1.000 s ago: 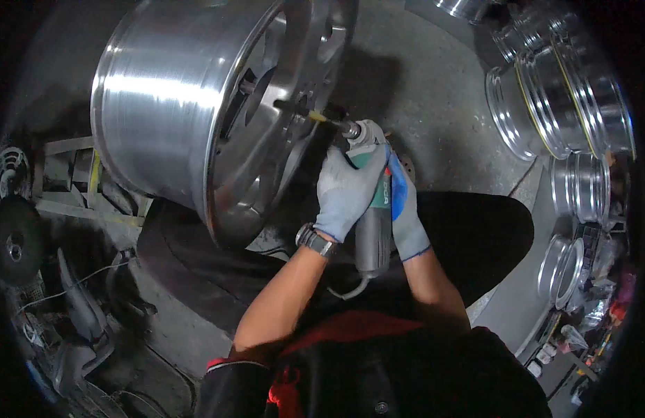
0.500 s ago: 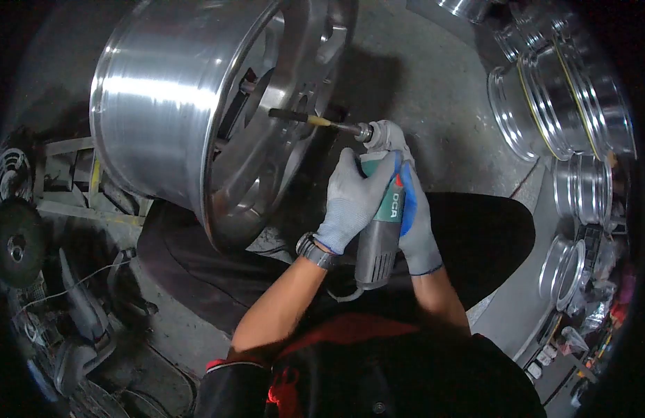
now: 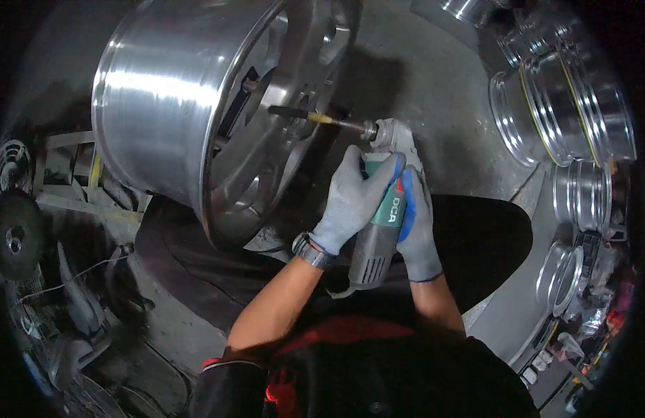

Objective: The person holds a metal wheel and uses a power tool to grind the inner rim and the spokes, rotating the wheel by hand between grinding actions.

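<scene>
Both gloved hands grip a green and grey angle grinder marked DCA. My left hand wraps its left side near the head, thumb along the top. Closed around the right side is my right hand, its blue glove palm against the body. From the grinder's pale, cloth-like head, a spindle attachment points left, with a yellow band and a dark tip. That tip overlaps the spoked face of a large metal wheel rim, which stands tilted at the upper left with its shiny barrel outward.
Several polished rims line the right side. At left are a metal frame, a dark round disc and cables. Small parts and plastic wrapping lie at lower right. My crossed legs are close below the rim.
The grinder's rear end has swung slightly left, and its head has shifted slightly right. Both hands keep their hold. The dark tip stays over the rim's face.
</scene>
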The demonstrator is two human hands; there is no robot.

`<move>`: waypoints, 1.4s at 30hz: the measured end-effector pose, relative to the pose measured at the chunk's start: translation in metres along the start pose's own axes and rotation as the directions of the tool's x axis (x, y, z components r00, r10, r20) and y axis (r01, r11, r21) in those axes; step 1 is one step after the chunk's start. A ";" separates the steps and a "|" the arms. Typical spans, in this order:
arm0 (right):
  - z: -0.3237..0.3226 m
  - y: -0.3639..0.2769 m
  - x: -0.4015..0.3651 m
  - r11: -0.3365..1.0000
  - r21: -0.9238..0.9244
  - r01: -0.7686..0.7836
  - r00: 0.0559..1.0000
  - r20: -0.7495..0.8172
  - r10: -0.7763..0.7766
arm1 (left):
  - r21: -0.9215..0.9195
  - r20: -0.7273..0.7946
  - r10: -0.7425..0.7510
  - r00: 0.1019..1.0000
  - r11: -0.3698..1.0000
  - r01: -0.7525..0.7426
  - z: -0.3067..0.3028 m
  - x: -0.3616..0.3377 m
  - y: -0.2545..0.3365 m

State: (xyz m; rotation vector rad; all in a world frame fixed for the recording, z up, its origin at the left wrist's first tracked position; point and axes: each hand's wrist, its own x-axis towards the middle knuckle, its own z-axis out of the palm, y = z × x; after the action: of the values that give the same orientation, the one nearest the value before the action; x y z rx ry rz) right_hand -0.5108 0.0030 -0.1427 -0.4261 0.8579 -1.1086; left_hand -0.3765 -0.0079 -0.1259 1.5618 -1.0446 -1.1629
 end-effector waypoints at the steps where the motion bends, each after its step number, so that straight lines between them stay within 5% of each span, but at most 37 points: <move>1: 0.001 0.000 0.001 1.000 -0.011 0.016 1.000 -0.010 -0.016 | -0.054 0.010 0.022 1.000 0.998 -0.021 0.000 0.002 0.002; 3: 0.000 0.001 0.005 0.999 -0.024 0.033 0.999 -0.019 -0.033 | -0.108 0.019 0.046 0.999 0.993 -0.043 -0.002 0.007 0.007; 5: -0.004 0.006 0.011 0.970 -0.162 0.181 0.983 -0.012 -0.186 | 0.069 0.075 0.056 0.996 0.996 -0.061 -0.007 0.012 0.011; 9: -0.001 0.007 -0.001 0.990 -0.090 0.105 0.993 -0.044 -0.109 | -0.035 0.164 -0.012 0.986 0.999 0.018 -0.009 0.003 0.007; 11: -0.004 0.008 -0.003 0.986 -0.128 0.105 0.994 -0.014 -0.107 | -0.174 0.056 0.022 0.998 0.985 -0.012 -0.005 -0.004 0.003; 15: -0.001 0.001 0.000 0.981 -0.166 0.096 0.995 0.041 -0.091 | -0.126 0.066 0.044 0.997 0.991 -0.035 -0.006 0.003 0.005; 17: -0.002 0.006 0.005 0.883 -0.410 0.230 0.972 0.044 -0.233 | -0.056 0.095 0.021 0.995 0.998 -0.016 -0.009 0.009 0.010; 19: -0.001 0.005 0.003 0.934 -0.300 0.192 0.980 0.011 -0.198 | 0.015 0.118 -0.002 0.993 1.000 0.000 -0.009 0.010 0.010; 24: 0.003 0.002 -0.005 0.992 -0.079 0.098 0.995 0.015 -0.097 | -0.161 0.051 0.032 0.998 0.987 -0.024 -0.001 -0.002 -0.005; 27: -0.005 0.006 0.000 0.983 -0.138 0.122 0.991 0.066 -0.114 | -0.120 0.061 0.030 0.998 0.993 -0.023 -0.004 0.002 0.003; 28: -0.007 0.012 0.004 0.938 -0.292 0.184 0.983 0.051 -0.177 | -0.121 0.064 0.033 0.997 0.992 -0.025 -0.007 0.004 0.010; 30: -0.006 0.013 0.005 0.865 -0.441 0.241 0.968 0.044 -0.247 | 0.134 0.156 -0.093 0.983 0.988 0.073 -0.012 0.008 0.022; 32: 0.001 0.007 0.001 0.987 -0.073 0.140 0.990 0.016 -0.139 | 0.036 0.135 -0.075 0.988 0.997 0.070 -0.008 0.004 0.012; 33: 0.001 0.006 -0.001 0.987 -0.072 0.141 0.990 0.013 -0.140 | -0.063 0.114 -0.063 0.992 0.996 0.071 -0.007 0.000 0.008; 38: -0.003 0.007 0.002 0.992 0.084 -0.090 0.994 0.068 0.084 | 0.008 -0.004 -0.025 1.000 1.000 0.025 -0.004 -0.004 0.001; 42: -0.006 0.014 0.011 0.992 0.121 -0.036 0.998 0.050 0.030 | 0.118 0.039 -0.055 0.998 0.992 0.050 -0.006 0.010 0.008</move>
State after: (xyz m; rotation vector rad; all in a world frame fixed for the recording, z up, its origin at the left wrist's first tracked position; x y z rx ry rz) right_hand -0.5048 -0.0008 -0.1606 -0.3349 0.7481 -1.1089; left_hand -0.3699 -0.0182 -0.1193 1.6708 -1.1229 -1.1931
